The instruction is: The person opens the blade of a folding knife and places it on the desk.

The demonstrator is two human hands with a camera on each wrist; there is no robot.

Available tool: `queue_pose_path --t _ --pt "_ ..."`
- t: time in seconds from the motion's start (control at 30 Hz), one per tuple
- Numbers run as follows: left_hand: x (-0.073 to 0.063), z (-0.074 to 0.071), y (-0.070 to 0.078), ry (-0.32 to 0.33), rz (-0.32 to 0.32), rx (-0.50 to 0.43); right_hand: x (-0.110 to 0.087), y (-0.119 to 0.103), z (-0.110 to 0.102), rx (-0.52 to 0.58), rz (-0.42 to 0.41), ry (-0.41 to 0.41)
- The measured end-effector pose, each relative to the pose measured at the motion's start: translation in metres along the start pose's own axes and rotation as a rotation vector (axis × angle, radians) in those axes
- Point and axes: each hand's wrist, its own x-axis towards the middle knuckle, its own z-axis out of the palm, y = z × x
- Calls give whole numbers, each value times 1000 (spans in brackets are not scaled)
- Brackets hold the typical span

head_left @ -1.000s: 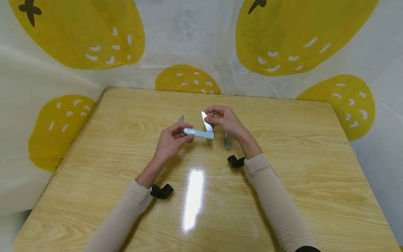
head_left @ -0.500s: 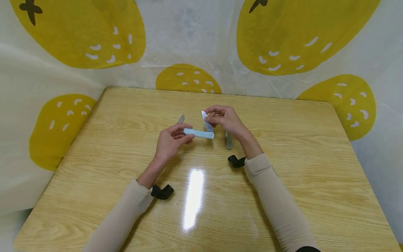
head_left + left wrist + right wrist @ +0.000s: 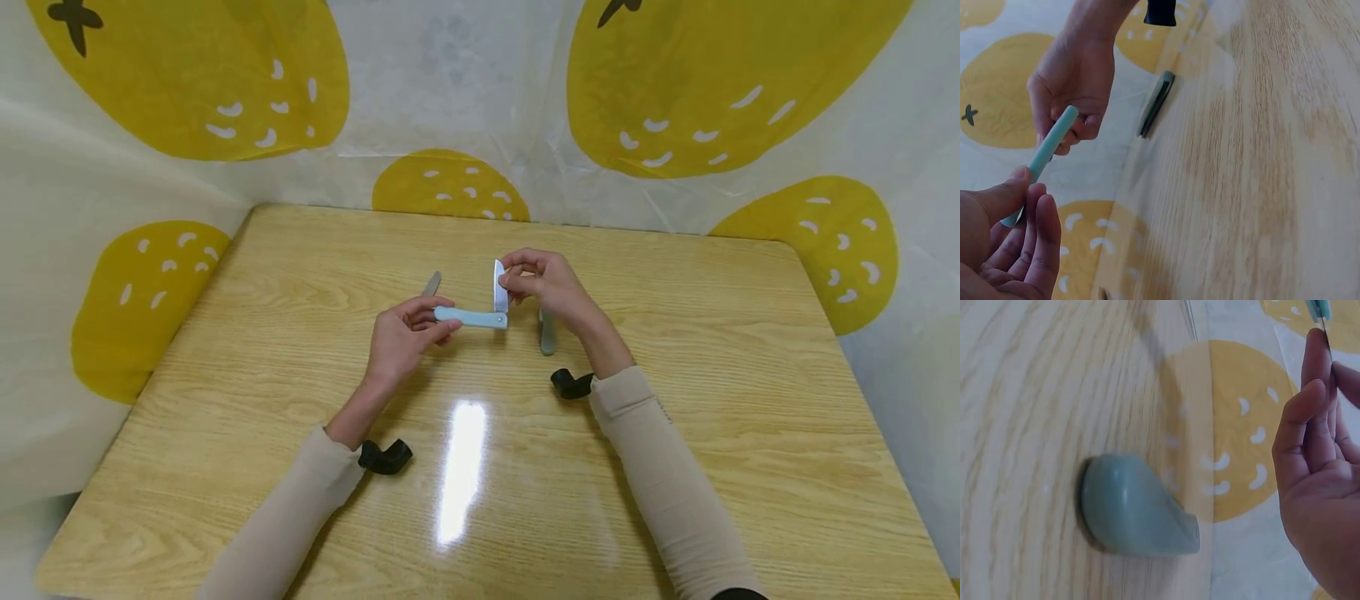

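Note:
A folding knife (image 3: 471, 318) with a pale blue handle is held up over the table, its shiny blade (image 3: 498, 293) standing at about a right angle to the handle. My left hand (image 3: 400, 340) pinches the handle's far-left end between thumb and fingers. With thumb and fingertips, my right hand (image 3: 553, 287) pinches the blade. In the left wrist view the pale blue handle (image 3: 1051, 144) is seen narrow side on. Below the right hand, a grey-green slotted handle (image 3: 547, 333) lies on the table. A thin grey blade-like piece (image 3: 432, 283) lies behind the left hand, partly hidden by it.
The wood-grain table (image 3: 712, 400) is bounded at the back and left by a white sheet (image 3: 450, 92) printed with yellow fruit. Black wrist-camera pieces (image 3: 386, 457) stick out from both cuffs. A bright light reflection lies on the table's front middle.
The knife blade has swung from leaning left over the handle to nearly upright. My right hand has moved slightly right with it; my left hand still grips the handle, barely shifted.

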Motion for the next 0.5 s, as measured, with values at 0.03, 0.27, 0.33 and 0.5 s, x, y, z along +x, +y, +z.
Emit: queue_pose_path --t 0.03,0.27,0.33,0.5 --pt "0 0 0 -8 3 5 0 0 -1 3 0 -5" --pt "3 -2 0 -70 12 19 0 -2 -8 -16 -12 -60" --pt "3 -3 0 -80 12 29 0 -3 -10 -34 -16 -75" --pt "2 -3 1 -94 28 66 1 -5 -13 -23 -10 -98"
